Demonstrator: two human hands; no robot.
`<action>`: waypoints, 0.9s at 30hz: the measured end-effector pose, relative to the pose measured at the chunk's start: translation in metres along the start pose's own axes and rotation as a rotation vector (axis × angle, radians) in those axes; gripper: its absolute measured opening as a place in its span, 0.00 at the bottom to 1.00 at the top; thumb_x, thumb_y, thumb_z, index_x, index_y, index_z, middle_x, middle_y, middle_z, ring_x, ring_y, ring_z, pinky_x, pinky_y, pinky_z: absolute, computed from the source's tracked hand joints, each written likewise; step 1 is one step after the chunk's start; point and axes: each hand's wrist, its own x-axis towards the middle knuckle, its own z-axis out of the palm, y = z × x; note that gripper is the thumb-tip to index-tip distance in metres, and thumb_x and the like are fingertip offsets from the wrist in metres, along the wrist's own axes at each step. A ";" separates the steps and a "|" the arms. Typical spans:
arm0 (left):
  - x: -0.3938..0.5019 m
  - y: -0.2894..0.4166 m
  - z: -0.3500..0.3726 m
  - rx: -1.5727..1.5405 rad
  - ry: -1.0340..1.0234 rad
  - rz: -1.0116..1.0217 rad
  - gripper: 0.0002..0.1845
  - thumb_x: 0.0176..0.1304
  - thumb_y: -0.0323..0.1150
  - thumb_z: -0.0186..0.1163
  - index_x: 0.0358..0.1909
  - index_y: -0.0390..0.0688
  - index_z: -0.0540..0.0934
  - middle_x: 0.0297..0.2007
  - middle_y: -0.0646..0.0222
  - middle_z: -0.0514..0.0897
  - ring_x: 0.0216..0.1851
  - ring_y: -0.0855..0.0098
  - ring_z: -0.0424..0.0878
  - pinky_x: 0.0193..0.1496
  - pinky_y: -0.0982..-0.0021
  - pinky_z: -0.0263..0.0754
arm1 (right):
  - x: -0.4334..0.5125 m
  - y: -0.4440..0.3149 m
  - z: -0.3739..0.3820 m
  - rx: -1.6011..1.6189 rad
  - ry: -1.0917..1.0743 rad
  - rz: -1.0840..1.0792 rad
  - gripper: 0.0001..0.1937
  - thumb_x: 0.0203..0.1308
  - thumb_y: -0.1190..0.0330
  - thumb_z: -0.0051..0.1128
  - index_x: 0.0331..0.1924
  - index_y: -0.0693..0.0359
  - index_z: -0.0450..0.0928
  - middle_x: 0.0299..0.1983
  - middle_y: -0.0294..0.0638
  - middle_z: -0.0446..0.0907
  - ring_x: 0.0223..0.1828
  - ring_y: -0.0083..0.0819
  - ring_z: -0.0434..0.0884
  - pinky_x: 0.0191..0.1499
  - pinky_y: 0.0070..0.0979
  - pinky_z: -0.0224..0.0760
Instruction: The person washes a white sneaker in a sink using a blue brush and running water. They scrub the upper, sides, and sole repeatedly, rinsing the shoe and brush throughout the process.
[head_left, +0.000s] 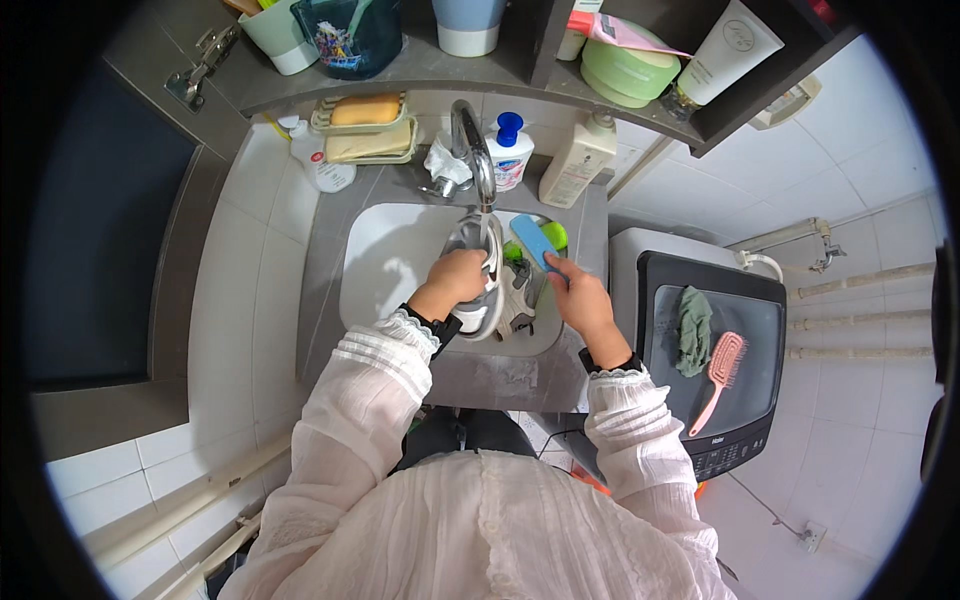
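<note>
My left hand (457, 281) grips a grey and white shoe (484, 311) over the white sink basin (375, 247). Above the shoe's opening stands the chrome faucet (472, 142), with a stream of water (484, 226) falling into the shoe. In my right hand (581, 300) is the handle of a blue scrubbing brush (532, 236), its head pointing up and left, just right of the shoe. A second shoe (517, 296), beige and grey, lies in the basin's right side, partly hidden by the first. Behind the brush sits a bright green object (555, 235), mostly covered.
Soap bars (365, 110) in stacked dishes, a white bottle (322, 161), a blue-capped hand soap bottle (510, 154) and a beige pump bottle (577, 161) line the sink's back. A shelf (420, 82) overhangs them. At right, a washing machine (645, 247) carries a green cloth (694, 330) and pink hairbrush (724, 367).
</note>
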 end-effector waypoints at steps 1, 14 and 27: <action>-0.002 0.003 -0.004 0.090 -0.020 0.028 0.16 0.54 0.36 0.64 0.44 0.45 0.80 0.38 0.54 0.83 0.44 0.53 0.81 0.47 0.56 0.74 | 0.001 0.000 0.000 0.004 0.001 0.000 0.15 0.62 0.61 0.54 0.54 0.43 0.78 0.35 0.52 0.82 0.38 0.53 0.81 0.40 0.44 0.74; -0.012 -0.018 -0.010 0.426 0.038 0.255 0.13 0.48 0.26 0.57 0.32 0.54 0.86 0.30 0.66 0.85 0.40 0.62 0.82 0.58 0.59 0.64 | 0.027 -0.002 0.004 0.000 -0.067 0.031 0.15 0.62 0.60 0.54 0.53 0.43 0.79 0.36 0.53 0.82 0.39 0.52 0.81 0.42 0.44 0.73; -0.015 -0.027 0.001 0.671 0.157 0.524 0.08 0.51 0.30 0.57 0.25 0.54 0.85 0.28 0.79 0.81 0.43 0.71 0.77 0.53 0.56 0.65 | 0.047 -0.047 0.006 -0.192 -0.299 -0.064 0.13 0.62 0.61 0.51 0.49 0.45 0.82 0.39 0.45 0.83 0.43 0.46 0.81 0.45 0.38 0.75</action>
